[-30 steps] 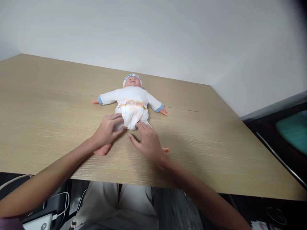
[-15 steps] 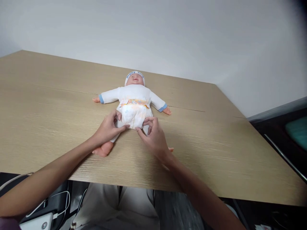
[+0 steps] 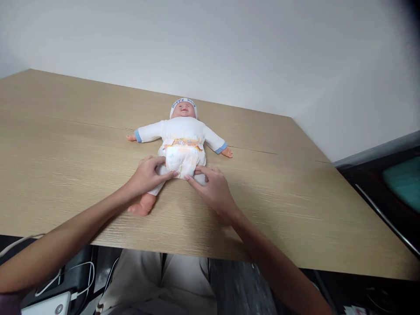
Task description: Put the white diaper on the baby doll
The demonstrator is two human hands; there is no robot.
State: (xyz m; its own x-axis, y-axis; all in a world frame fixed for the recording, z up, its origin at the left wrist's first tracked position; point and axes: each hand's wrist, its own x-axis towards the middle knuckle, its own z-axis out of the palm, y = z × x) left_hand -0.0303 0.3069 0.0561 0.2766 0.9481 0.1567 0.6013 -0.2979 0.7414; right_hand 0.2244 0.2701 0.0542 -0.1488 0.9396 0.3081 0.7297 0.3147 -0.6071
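A baby doll (image 3: 182,129) in a white top and cap lies on its back on a light wooden table (image 3: 278,188), arms spread. It wears a white diaper (image 3: 181,156) with an orange printed waistband. My left hand (image 3: 146,176) grips the doll's left-side thigh at the diaper's lower edge. My right hand (image 3: 214,189) covers the other thigh, fingers pinching the diaper's leg edge. One bare doll foot (image 3: 140,207) shows below my left wrist; the other leg is hidden under my right hand.
A white wall rises behind the table. Dark furniture with a teal surface (image 3: 402,181) stands at the right. Under the table's near edge are my light trousers (image 3: 157,282), white cables and a white device (image 3: 49,302).
Both hands have closed in on the diaper's lower edge. My right hand went from flat on the table to pinching at the doll's thigh, and now hides the foot seen earlier.
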